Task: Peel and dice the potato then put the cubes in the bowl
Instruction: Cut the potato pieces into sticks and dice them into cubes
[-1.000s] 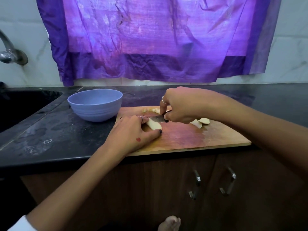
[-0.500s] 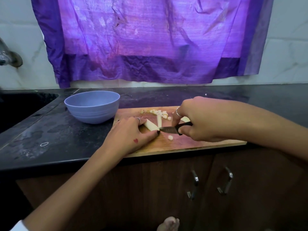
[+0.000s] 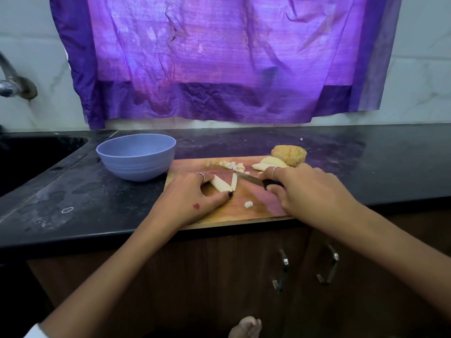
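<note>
On the wooden cutting board (image 3: 263, 208) my left hand (image 3: 192, 198) pinches a pale potato wedge (image 3: 220, 185) between thumb and fingers. A thin cut strip (image 3: 234, 182) lies just right of it. My right hand (image 3: 310, 193) grips a black-handled knife (image 3: 258, 179), its blade pointing left toward the far edge of the board. Several small cubes (image 3: 229, 165) lie along the board's far edge, and one cube (image 3: 248, 204) lies nearer me. More peeled slices (image 3: 268, 164) and an unpeeled lump of potato (image 3: 290, 154) sit at the far right corner. The blue bowl (image 3: 136, 156) stands left of the board.
A black counter (image 3: 73, 191) carries the board and bowl. A sink (image 3: 29, 154) and a tap (image 3: 12, 81) are at the far left. Purple cloth (image 3: 219, 57) hangs on the wall behind. Cabinet handles (image 3: 283, 269) are below the counter edge.
My right hand has drawn the knife back to the right, away from the wedge, uncovering the cubes, slices and unpeeled piece at the far edge. A cut strip now lies beside the wedge.
</note>
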Tool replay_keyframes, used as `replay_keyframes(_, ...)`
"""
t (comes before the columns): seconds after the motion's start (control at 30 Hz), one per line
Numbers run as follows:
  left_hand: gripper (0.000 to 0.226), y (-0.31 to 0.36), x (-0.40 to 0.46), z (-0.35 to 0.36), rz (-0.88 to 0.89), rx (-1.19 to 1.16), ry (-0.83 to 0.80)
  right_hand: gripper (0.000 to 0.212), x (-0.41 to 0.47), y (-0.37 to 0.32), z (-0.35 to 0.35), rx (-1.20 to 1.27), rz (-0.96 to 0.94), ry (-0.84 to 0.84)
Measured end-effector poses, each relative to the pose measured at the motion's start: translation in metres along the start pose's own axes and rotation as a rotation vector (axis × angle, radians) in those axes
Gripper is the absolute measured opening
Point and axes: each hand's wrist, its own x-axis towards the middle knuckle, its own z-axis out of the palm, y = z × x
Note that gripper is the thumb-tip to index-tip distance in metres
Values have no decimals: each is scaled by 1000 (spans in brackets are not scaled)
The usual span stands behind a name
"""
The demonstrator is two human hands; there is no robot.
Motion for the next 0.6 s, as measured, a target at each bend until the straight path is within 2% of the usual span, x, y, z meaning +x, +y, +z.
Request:
replay_keyframes(0.2,54,1,-1,-1,-9,21,-5,32,-2,15,-1,253,-6,57)
replay_keyframes(0.37,59,3,-1,-3,-6,18,-15,35,-4,6,-1,324,2,-40)
replay_keyframes(0.6,63,2,0,-2,-2,18,-17,26,-1,1,-3,353,-8,-133)
